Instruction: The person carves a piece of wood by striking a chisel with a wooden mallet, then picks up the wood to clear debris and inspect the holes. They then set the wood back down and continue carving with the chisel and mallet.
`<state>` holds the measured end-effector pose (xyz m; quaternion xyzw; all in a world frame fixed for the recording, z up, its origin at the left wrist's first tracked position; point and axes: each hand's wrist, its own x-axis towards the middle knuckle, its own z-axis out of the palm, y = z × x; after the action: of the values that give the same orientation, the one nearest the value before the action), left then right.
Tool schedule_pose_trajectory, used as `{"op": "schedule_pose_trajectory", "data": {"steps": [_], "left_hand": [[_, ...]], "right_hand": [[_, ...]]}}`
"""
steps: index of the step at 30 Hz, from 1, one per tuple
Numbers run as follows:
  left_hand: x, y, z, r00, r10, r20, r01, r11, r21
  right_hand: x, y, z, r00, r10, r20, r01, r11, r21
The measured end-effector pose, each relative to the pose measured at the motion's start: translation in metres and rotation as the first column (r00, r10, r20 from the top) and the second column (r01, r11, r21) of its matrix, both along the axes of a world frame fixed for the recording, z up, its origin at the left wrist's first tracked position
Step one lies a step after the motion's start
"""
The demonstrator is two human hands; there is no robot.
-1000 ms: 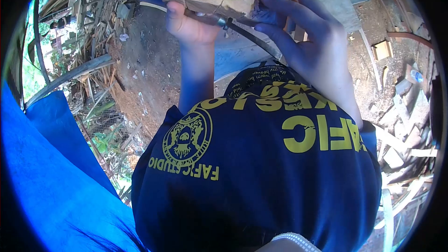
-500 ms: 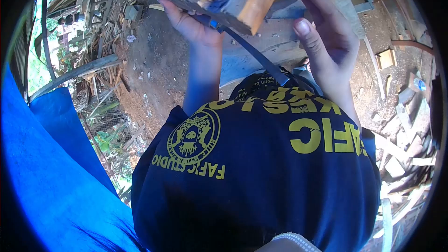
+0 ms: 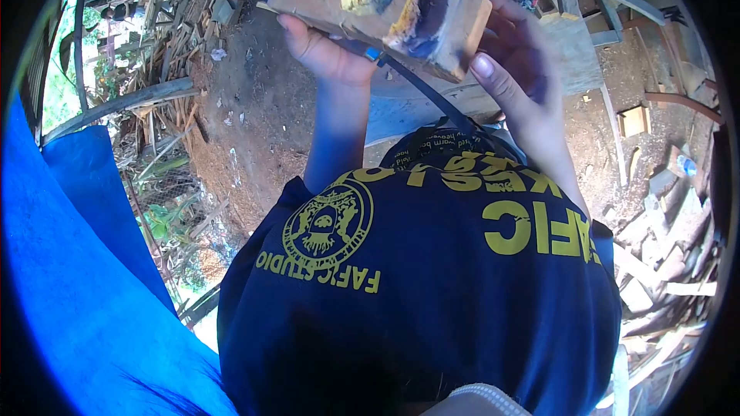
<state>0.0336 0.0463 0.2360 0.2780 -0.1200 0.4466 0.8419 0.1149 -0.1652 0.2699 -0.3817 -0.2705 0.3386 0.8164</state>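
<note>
Raised near the top of the head view is a wooden block (image 3: pixel 393 11). Its face carries two rough yellow lumps and a dark, bluish hollow edged in yellow. My left hand (image 3: pixel 335 54) supports the block from below at its left end, thumb at the lower edge, most fingers hidden behind it. The right end is gripped by my right hand (image 3: pixel 532 65), thumb on the near corner and fingers behind. A dark flat strip (image 3: pixel 428 92) with a bright blue piece at its upper end runs from beside my left hand down toward my lap.
Below the block is a pale board (image 3: pixel 416 112) on the dirt ground. Wood scraps (image 3: pixel 146 92) pile up at the left, and more offcuts (image 3: pixel 663 254) lie at the right. A blue sheet (image 3: pixel 85 277) hangs at the lower left.
My right hand has gone from apart beside the block to gripping its right end. The block has turned, showing its lumpy face more fully.
</note>
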Motion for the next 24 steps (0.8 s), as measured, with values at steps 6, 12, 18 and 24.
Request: {"op": "schedule_pose_trajectory", "data": {"steps": [6,12,18,24], "left_hand": [[0.018,-0.023,0.020,0.916,0.400,0.021,-0.387,0.869,0.309],[0.001,-0.010,0.034,0.941,-0.334,-0.049,0.315,0.818,0.481],[-0.005,-0.007,0.030,0.956,-0.278,-0.095,0.288,0.821,0.494],[0.000,-0.008,0.025,0.933,-0.354,-0.068,0.340,0.801,0.492]], "right_hand": [[-0.002,0.007,0.000,0.974,0.116,-0.196,-0.121,0.993,-0.010],[-0.002,0.011,-0.002,0.985,0.096,-0.143,-0.101,0.995,-0.022],[-0.002,0.009,-0.005,0.980,0.113,-0.166,-0.116,0.993,-0.010],[0.000,0.006,-0.011,0.984,0.102,-0.145,-0.108,0.994,-0.032]]}}
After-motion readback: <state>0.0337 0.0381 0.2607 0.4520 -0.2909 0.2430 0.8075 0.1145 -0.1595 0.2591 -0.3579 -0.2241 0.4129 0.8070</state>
